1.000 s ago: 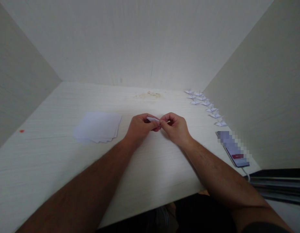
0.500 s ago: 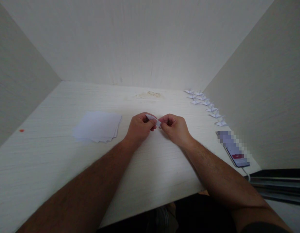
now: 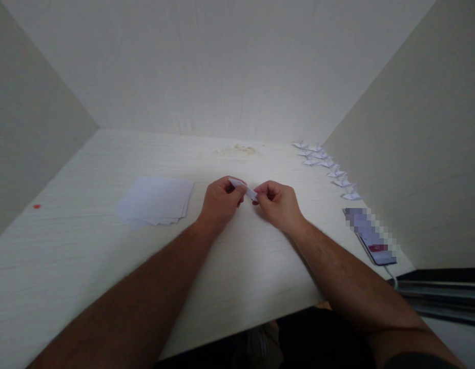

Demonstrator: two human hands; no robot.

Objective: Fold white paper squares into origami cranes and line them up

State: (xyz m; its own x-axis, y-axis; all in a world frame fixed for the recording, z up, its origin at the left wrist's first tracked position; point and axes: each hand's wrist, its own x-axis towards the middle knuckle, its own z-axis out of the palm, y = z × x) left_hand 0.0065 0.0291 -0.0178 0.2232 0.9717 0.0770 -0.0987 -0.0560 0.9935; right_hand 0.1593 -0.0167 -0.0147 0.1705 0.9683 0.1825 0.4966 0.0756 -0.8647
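A small white folded paper [image 3: 251,193] is stretched between my two hands over the middle of the table. My left hand [image 3: 223,202] pinches its upper left part between thumb and fingers, and one pointed end sticks out above the thumb. With thumb and fingertips closed, my right hand [image 3: 279,205] grips the lower right end. Part of the paper is hidden behind the fingers, so its exact fold does not show.
Left of my hands lies a stack of white paper sheets [image 3: 156,200]. Several folded paper cranes [image 3: 342,182] line the right wall. Nearer me is a phone [image 3: 370,236] with a cable [image 3: 391,277]. A small red spot [image 3: 37,206] marks the far left of the white table [image 3: 237,271].
My right hand's fingertips have shifted slightly on the paper's lower end, and a little more of the strip between the hands shows. Both hands keep their hold.
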